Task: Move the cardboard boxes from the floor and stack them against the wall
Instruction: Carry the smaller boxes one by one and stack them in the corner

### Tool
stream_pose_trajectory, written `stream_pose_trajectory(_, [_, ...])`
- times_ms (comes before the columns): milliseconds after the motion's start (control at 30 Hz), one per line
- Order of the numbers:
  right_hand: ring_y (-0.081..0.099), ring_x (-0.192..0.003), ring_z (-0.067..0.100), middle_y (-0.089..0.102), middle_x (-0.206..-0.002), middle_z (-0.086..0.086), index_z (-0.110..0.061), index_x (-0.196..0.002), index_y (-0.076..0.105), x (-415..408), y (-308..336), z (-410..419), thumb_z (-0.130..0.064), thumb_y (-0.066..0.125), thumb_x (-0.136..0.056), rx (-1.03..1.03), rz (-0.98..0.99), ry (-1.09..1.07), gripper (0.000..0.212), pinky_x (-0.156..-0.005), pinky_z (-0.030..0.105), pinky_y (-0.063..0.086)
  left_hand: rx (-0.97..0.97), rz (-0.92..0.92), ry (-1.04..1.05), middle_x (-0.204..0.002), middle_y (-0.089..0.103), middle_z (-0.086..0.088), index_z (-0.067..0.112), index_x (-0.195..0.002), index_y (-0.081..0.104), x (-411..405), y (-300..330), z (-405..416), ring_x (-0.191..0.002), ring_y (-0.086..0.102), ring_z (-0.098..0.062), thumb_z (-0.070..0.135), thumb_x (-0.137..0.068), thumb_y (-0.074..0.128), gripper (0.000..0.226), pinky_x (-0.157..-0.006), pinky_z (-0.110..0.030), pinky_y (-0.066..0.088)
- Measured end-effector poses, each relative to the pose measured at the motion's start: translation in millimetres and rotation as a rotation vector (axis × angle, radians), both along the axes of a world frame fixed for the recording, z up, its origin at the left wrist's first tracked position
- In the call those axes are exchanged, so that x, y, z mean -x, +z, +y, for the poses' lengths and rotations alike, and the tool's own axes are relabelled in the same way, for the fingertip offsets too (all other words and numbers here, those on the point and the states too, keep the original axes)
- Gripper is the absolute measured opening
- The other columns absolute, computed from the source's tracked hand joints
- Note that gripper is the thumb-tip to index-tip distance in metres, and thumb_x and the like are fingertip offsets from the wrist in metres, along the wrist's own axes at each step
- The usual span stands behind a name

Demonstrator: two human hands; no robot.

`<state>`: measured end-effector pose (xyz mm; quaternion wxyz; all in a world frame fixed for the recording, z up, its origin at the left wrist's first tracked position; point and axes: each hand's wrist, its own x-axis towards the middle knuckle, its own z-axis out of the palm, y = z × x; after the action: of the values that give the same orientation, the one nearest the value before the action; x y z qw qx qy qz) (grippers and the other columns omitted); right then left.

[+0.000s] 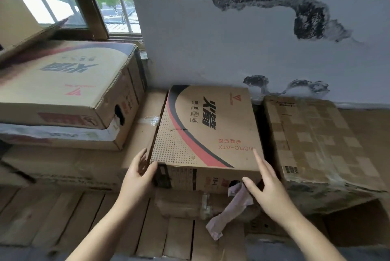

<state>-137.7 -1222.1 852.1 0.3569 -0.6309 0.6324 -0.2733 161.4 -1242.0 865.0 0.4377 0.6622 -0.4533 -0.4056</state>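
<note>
— Nearest? Left hand (138, 173), fingers loosely open, touching left front corner of printed box (207, 125); right hand (266, 184) spread open at right front edge, gripping nothing.

— Farther? On stacked cartons, against peeling wall (232, 49).

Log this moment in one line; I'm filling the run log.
step: setting box by wall | left hand: open, at left corner | right hand: open, at right edge | paper hangs in front
</note>
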Motion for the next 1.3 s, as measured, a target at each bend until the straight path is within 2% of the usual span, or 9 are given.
stream_pose_trajectory(133, [0.026,-0.133,-0.014,0.028,-0.147,-0.027,-0.055,-0.135,0.021,-17,22,34,-0.041,0.054,-0.082,0.017,-0.298,-0.01,0.064,-0.112,0.025,0.028,0.131,-0.026,-0.067,-0.13,0.052,0.002,0.02,-0.136,0.045,-13,20,41,-0.114,0.054,0.002,0.014,-0.088,0.064,0.052,-0.083,-0.002,0.04])
stream_pose_trajectory(300, [0.045,-0.12,-0.015,0.049,-0.134,-0.022,-0.046,-0.129,0.038,-28,21,86,-0.03,0.055,-0.079,-0.023,-0.514,-0.033,0.055,-0.088,0.004,0.042,0.171,-0.012,-0.13,-0.125,0.058,0.011,0.058,-0.12,0.049,-11,12,113,-0.116,0.054,0.004,0.026,-0.077,0.057,0.053,-0.087,-0.007,0.045])
stream_pose_trajectory(400, [0.045,-0.121,-0.012,0.055,-0.127,-0.026,-0.045,-0.13,0.04,-31,6,121,-0.033,0.056,-0.078,-0.106,-0.532,-0.058,0.056,-0.084,0.003,0.042,0.14,0.001,-0.117,-0.121,0.062,0.017,0.065,-0.116,0.047,-7,-3,154,-0.117,0.055,0.0,0.038,-0.075,0.059,0.05,-0.091,-0.012,0.046])
stream_pose_trajectory(633, [0.047,-0.118,-0.013,0.055,-0.124,-0.031,-0.048,-0.131,0.035,-51,-12,173,-0.036,0.057,-0.074,-0.192,-0.535,-0.253,0.062,-0.091,0.015,0.042,0.054,0.047,-0.228,-0.12,0.059,0.026,0.07,-0.112,0.046,-2,-33,180,-0.114,0.057,0.002,0.027,-0.076,0.058,0.057,-0.09,-0.014,0.047])
stream_pose_trajectory(767, [0.049,-0.119,-0.011,0.051,-0.123,-0.037,-0.047,-0.131,0.037,-83,-16,197,-0.048,0.061,-0.081,-0.102,-0.566,-0.422,0.055,-0.087,0.01,0.045,0.058,0.081,-0.409,-0.12,0.059,0.027,0.068,-0.116,0.045,-13,-34,158,-0.115,0.056,0.002,0.049,-0.069,0.056,0.051,-0.094,-0.018,0.046])
stream_pose_trajectory(833, [0.05,-0.119,-0.008,0.054,-0.122,-0.034,-0.052,-0.132,0.043,-108,-19,211,-0.051,0.06,-0.07,-0.019,-0.56,-0.482,0.064,-0.087,0.008,0.045,0.069,0.076,-0.515,-0.12,0.059,0.026,0.068,-0.115,0.045,-25,-34,149,-0.115,0.056,0.001,0.048,-0.068,0.055,0.052,-0.095,-0.018,0.046])
stream_pose_trajectory(1000, [0.051,-0.123,-0.002,0.054,-0.127,-0.03,-0.064,-0.125,0.04,-189,-32,257,-0.023,0.058,-0.079,0.152,-0.488,-0.644,0.064,-0.094,0.013,0.045,0.076,0.032,-0.803,-0.12,0.061,0.023,0.065,-0.118,0.046,-77,-40,135,-0.116,0.058,-0.004,0.047,-0.07,0.056,0.053,-0.095,-0.02,0.046])
stream_pose_trajectory(1167, [0.054,-0.122,0.005,0.057,-0.127,-0.022,-0.06,-0.125,0.045,-261,-40,302,-0.052,0.061,-0.077,0.28,-0.546,-1.034,0.052,-0.091,0.012,0.045,0.059,0.026,-1.01,-0.118,0.061,0.026,0.069,-0.113,0.046,-102,-40,128,-0.113,0.058,-0.001,0.051,-0.068,0.055,0.049,-0.091,-0.014,0.047])
stream_pose_trajectory(1300, [0.055,-0.12,0.004,0.058,-0.125,-0.023,-0.062,-0.123,0.045,-304,-34,343,-0.026,0.061,-0.079,0.353,-0.5,-1.292,0.059,-0.089,0.009,0.044,0.059,0.03,-1.252,-0.119,0.061,0.023,0.067,-0.116,0.046,-102,-33,148,-0.114,0.058,-0.004,0.049,-0.07,0.057,0.05,-0.094,-0.017,0.047])
